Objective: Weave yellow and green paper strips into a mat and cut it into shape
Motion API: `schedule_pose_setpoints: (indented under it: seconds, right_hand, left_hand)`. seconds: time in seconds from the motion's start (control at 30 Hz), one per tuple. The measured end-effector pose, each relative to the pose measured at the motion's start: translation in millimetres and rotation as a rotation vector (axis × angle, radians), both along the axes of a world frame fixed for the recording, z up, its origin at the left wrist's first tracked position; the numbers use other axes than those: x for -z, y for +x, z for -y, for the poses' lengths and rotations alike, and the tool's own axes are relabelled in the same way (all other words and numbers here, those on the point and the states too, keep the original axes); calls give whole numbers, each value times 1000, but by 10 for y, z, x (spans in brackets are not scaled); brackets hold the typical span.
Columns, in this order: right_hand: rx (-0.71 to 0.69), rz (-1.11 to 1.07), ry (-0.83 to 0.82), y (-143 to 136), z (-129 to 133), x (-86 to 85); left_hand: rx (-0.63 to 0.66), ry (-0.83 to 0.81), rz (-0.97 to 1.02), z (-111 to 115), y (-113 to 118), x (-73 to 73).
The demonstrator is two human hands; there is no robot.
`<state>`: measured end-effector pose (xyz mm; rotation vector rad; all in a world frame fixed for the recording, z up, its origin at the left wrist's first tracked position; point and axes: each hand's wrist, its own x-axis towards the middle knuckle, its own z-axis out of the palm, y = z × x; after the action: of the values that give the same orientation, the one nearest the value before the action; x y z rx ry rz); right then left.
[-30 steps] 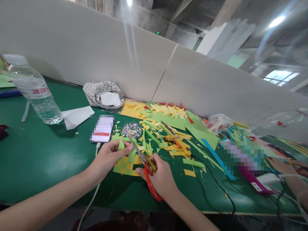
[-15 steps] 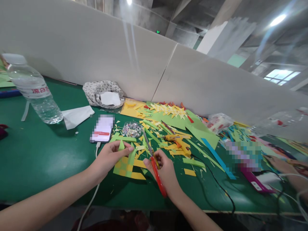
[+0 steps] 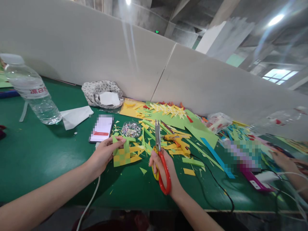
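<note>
My left hand (image 3: 104,154) pinches a woven piece of green and yellow paper (image 3: 122,157) by its green strips, above the green table. In my right hand (image 3: 165,170) is a pair of scissors (image 3: 158,138) with red and yellow handles, the blades pointing away from me and slightly apart. Behind the woven piece lies a clear tray of small googly eyes (image 3: 131,129). Yellow and green paper scraps (image 3: 144,141) are scattered around it. A yellow glue gun (image 3: 178,142) rests just beyond my right hand.
A phone (image 3: 101,128) with a white cable lies left of the tray. Farther left stands a water bottle (image 3: 36,93). A patterned cloth pouch (image 3: 102,93) is by the partition. Woven yellow shapes (image 3: 168,110) lie at the back. At right are a purple power strip (image 3: 256,181) and another person's hand (image 3: 282,160).
The scissors have swung upright and away from the woven piece. My left hand has moved slightly left and up with it. A small green triangle now lies apart on the table.
</note>
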<state>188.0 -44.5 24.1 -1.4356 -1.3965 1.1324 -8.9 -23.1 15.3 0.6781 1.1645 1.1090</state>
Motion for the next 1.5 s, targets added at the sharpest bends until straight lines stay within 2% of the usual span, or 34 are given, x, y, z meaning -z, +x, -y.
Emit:
schedule_pose_setpoints:
  seconds: [0.2, 0.3, 0.33, 0.43, 0.5, 0.57, 0.63, 0.7, 0.77, 0.8, 0.87, 0.97, 1.07, 1.23, 1.5]
  right_hand:
    - [-11, -33, -36, -63, 24, -43]
    - [-13, -106, -102, -78, 10, -27]
    - [-19, -143, -123, -83, 7, -22]
    - [-38, -233, -131, -87, 8, -23]
    - [-40, -251, -90, -76, 10, -34]
    - [-23, -224, -15, -49, -1, -42]
    - [13, -185, 59, -9, -27, -41]
    - [51, -187, 95, 31, -61, -30]
    - [66, -220, 97, 60, -90, -15]
    - [68, -237, 94, 69, -99, -6]
    - [65, -256, 94, 76, -108, 10]
    - [48, -241, 102, 71, -106, 27]
    - [45, -212, 116, 67, -105, 23]
    - [61, -164, 108, 78, -110, 4]
    - [-30, -99, 151, 86, -116, 29]
  left_hand:
    - [24, 103, -67, 78, 47, -105]
    - [40, 270, -206, 151, 95, -135]
    - [69, 343, -264, 184, 114, -138]
    - [309, 596, -325, 296, 165, -136]
    - [420, 718, -381, 364, 181, -144]
    - [486, 795, -432, 408, 173, -165]
    - [498, 830, -473, 417, 145, -187]
    - [434, 820, -506, 383, 107, -192]
    - [298, 761, -519, 307, 73, -168]
    - [229, 706, -513, 259, 61, -147]
    - [172, 560, -478, 158, 47, -93]
    - [236, 388, -385, 45, 44, -13]
    - [319, 290, -383, 6, 45, 43]
    - [352, 258, -365, 20, 41, 58]
    - [388, 191, -389, 28, 44, 17]
